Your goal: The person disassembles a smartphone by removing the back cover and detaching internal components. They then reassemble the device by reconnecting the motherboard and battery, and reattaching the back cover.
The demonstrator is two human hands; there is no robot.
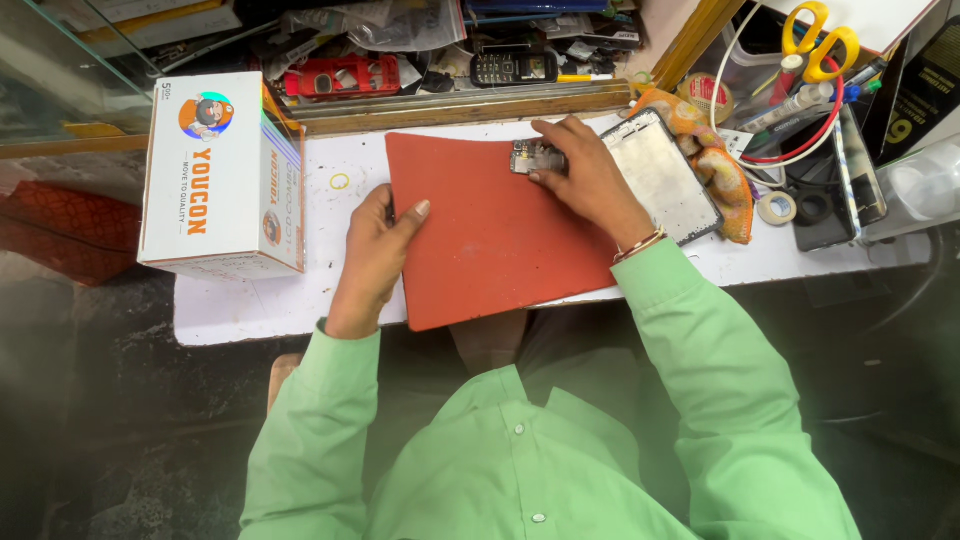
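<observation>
The left hand [372, 255] lies flat on the red mat's [490, 240] nine o'clock edge, grip open. The right hand [590, 180] pinches a small phone part [532, 157] at the mat's one o'clock corner. A white box [222, 175] stands on the counter [260, 305].

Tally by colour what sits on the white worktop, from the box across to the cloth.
Red: 1, the mat under the left hand
White: 1, the box
Orange: 1, the cloth
Grey: 2, the phone frame and the small circuit part held by the right hand
Total: 5
</observation>
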